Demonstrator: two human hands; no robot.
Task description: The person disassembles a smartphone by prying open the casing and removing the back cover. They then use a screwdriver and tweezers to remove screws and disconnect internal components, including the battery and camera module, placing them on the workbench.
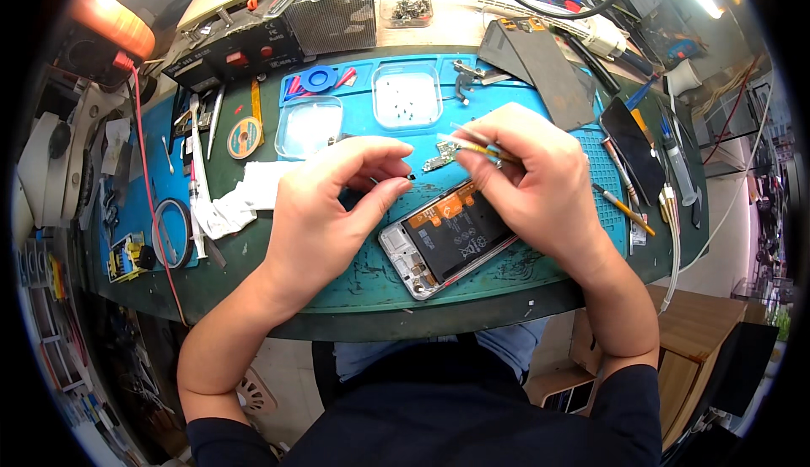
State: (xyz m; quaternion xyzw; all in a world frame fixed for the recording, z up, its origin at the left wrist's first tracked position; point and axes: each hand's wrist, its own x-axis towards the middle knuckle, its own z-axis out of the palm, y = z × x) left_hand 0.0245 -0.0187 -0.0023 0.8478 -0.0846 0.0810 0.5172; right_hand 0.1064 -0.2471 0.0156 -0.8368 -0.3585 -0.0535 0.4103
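Note:
An opened smartphone lies tilted on the blue work mat, its black battery and orange flex cable exposed. My left hand is above the mat, left of the phone, thumb and forefinger curled around a tiny black part at the thumb tip. Its exact kind is too small to tell. Over the phone's upper right, my right hand grips tweezers pointing left. Close to their tips is a small circuit board; whether the tweezers touch it I cannot tell.
Two clear plastic trays sit behind my hands, the right one with several tiny screws. A solder-wick spool and white cloth lie to the left. On the right are a dark phone, a syringe and a dark panel.

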